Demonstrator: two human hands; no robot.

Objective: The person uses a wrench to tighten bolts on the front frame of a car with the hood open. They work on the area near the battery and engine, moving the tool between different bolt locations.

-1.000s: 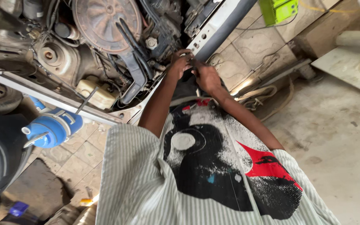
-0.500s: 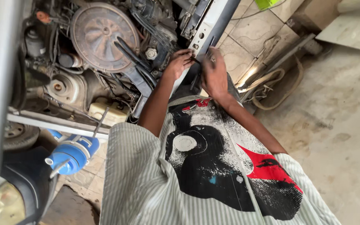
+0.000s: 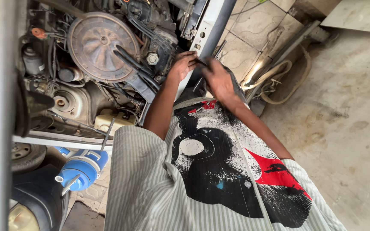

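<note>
My left hand (image 3: 184, 64) is at the edge of the grey front panel (image 3: 210, 25) of a car's engine bay. Its fingers are bent against a small dark part there. My right hand (image 3: 217, 79) is just to the right of it and blurred. It looks closed around a thin dark tool (image 3: 198, 83) that pokes out below the fingers. Both forearms reach up from my striped shirt with a black, white and red print (image 3: 219, 171). The round rusty air cleaner lid (image 3: 102, 46) is left of my left hand.
Hoses, a radiator cap (image 3: 152, 58) and a cream fluid tank (image 3: 108, 122) fill the bay. A blue canister (image 3: 82, 169) and a tyre (image 3: 26, 156) are at the lower left. A coiled hose (image 3: 279, 81) lies on the tiled and concrete floor to the right.
My right hand has dropped a little from the panel and is now blurred. My left hand stays at the panel edge. The view has shifted, showing more of the engine bay.
</note>
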